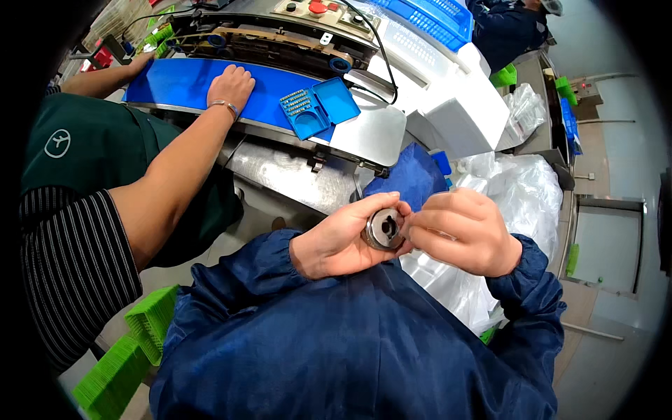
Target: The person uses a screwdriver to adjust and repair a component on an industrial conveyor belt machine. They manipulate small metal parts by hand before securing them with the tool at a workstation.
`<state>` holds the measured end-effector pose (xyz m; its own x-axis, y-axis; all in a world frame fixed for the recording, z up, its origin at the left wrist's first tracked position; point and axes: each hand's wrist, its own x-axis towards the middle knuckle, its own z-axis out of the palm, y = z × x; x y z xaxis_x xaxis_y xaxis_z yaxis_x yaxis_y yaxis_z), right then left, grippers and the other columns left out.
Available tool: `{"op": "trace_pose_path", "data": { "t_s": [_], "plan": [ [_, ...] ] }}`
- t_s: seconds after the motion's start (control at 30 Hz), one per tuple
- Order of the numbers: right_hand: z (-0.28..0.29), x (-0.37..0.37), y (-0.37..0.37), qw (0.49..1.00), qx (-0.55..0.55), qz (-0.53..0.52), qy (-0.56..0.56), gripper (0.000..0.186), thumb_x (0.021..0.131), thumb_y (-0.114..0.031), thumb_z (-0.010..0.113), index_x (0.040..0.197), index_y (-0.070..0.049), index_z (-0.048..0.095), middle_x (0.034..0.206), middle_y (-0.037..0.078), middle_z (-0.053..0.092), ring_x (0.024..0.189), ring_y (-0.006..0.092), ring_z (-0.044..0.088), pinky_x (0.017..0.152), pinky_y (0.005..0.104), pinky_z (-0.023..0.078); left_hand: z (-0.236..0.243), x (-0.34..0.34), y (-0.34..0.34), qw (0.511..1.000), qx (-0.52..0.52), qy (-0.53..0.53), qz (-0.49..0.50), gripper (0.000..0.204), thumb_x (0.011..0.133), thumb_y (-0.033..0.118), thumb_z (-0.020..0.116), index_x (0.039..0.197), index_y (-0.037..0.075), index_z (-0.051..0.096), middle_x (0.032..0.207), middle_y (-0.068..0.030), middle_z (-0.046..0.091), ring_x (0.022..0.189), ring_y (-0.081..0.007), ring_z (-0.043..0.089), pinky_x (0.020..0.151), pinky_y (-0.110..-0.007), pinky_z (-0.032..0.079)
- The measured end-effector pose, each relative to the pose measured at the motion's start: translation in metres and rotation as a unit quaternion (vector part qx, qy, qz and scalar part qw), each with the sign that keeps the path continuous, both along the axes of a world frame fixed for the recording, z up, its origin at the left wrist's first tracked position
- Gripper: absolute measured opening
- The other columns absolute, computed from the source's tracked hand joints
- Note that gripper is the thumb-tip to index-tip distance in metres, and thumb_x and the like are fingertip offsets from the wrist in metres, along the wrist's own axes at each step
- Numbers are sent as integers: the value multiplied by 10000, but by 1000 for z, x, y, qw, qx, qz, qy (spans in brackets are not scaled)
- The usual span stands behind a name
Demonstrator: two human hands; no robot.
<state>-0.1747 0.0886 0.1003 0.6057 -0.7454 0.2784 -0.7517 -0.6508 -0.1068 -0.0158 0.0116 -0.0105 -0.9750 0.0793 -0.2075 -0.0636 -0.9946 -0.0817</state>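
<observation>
My left hand (332,241) is closed around a round steel wheel (375,236) with a dark keyed hole in its middle, held in front of my chest. My right hand (467,232) meets it from the right, thumb and fingers pinched together at the wheel's edge. Whatever those fingertips hold is too small or hidden to make out. Beyond my hands, an opened blue plastic case (337,102) lies on the machine's blue belt (182,78), with rows of small metal pieces in one half.
At the left a co-worker in a dark green apron (105,140) rests a hand (232,87) on the belt. A white box (462,119) and clear plastic bags (518,196) are at the right. Green baskets (112,378) stand lower left; another person (509,31) is at upper right.
</observation>
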Motion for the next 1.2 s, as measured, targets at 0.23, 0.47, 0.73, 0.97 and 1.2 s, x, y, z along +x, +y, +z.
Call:
{"op": "trace_pose_path", "data": {
  "t_s": [0.23,0.47,0.73,0.97,1.2],
  "plan": [
    [-5,5,7,993,12,112,42,229,616,-118,621,816,-9,598,822,61,540,818,180,568,626,261,469,-6,5,8,997,-7,14,-72,298,1003,296,411,1005,33,551,901,-58,616,798,-154,635,790,-324,549],
    [-4,8,7,982,73,154,81,214,676,-109,649,863,-6,630,906,85,602,877,212,602,676,285,507,-14,7,13,995,-25,45,-88,303,1019,296,373,987,74,576,869,-9,637,814,-111,635,766,-301,532],
    [-27,11,16,1000,-17,-4,5,249,617,-63,646,853,3,606,824,69,554,753,200,572,618,287,473,2,3,13,991,-131,-19,21,298,1003,317,413,998,63,567,875,-16,591,764,-103,571,717,-280,484],
    [-18,3,23,911,169,-229,-299,164,735,47,639,888,-9,627,832,105,626,753,202,608,673,284,477,6,2,11,992,-99,-46,64,287,997,284,436,1003,26,561,954,-74,586,894,-165,584,805,-300,508],
    [-15,0,16,586,474,-279,-596,123,832,-110,640,844,-28,550,697,10,545,592,67,491,539,208,369,1,2,7,992,-94,-27,82,286,1002,304,402,1006,63,556,993,-59,596,932,-155,590,865,-326,503]
  ]
}}
